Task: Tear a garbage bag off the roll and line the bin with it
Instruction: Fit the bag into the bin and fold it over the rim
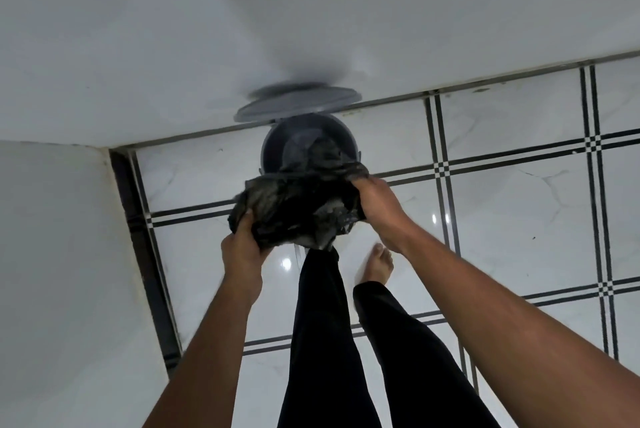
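We see a glossy white marble-look tile floor (512, 185) with black double-stripe borders, plain white walls (173, 29) meeting in a corner at left, small light glints on the tiles.

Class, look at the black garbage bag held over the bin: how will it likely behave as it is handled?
The garbage bag is probably floppy: it bunches and sags between the left hand and right hand. It is likely light, since it hangs from fingertip grips. Its thin film may tear on the bin rim.
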